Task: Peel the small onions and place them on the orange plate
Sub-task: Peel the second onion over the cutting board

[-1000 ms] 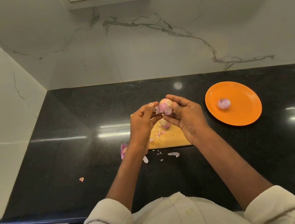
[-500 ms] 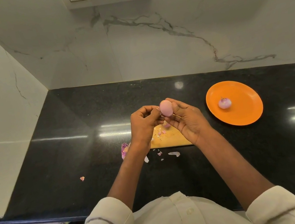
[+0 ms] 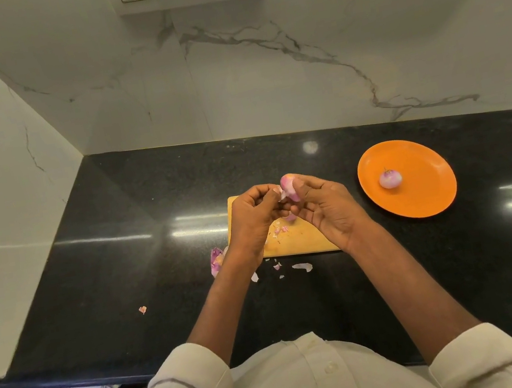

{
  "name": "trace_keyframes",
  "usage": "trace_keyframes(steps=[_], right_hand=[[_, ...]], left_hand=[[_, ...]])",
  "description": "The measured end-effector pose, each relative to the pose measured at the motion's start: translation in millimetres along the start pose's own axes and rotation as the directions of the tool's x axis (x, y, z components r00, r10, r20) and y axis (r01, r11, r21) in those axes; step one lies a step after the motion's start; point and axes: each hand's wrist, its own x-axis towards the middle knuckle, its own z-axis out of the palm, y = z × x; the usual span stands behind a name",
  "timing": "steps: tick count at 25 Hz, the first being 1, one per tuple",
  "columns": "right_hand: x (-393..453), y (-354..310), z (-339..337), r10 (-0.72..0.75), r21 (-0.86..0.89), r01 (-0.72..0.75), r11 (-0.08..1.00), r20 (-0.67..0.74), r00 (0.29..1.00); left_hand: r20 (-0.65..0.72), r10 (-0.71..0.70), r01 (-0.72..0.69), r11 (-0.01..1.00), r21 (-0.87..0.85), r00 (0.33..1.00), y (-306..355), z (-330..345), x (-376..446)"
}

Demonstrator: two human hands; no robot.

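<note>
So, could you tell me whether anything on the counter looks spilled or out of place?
Only peeling mess: bits of onion skin lie scattered on the black counter just off the near edge of the cutting board, one stray flake sits farther left, and a larger purple peel lies by the board's left corner. Nothing looks damaged.

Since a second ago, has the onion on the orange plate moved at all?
No. The peeled onion sits at the same spot on the orange plate, left of its centre.

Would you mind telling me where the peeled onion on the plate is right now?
In the head view, the peeled onion lies near the middle of the orange plate, on the black counter to the right of the cutting board and both hands.
</note>
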Motion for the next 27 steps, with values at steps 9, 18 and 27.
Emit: trace_keyframes(steps=[9,18,27], right_hand=[[4,4,-3,0.038,0.053,-0.038,0.998,0.007,0.999],[5,7,-3,-0.175,-0.234,0.156,0.960,-0.061,0.983],[7,9,-5,-0.313,-0.411,0.266,0.872,-0.049,0.949]], left_hand=[[0.026,-0.009,-0.001,0.932,0.363,1.000,-12,-19,3],[0.094,0.275,-0.290,0.869,0.401,0.957,8,-3,-1],[0.129,0.307,-0.329,0.798,0.505,0.943,16,-2,-2]])
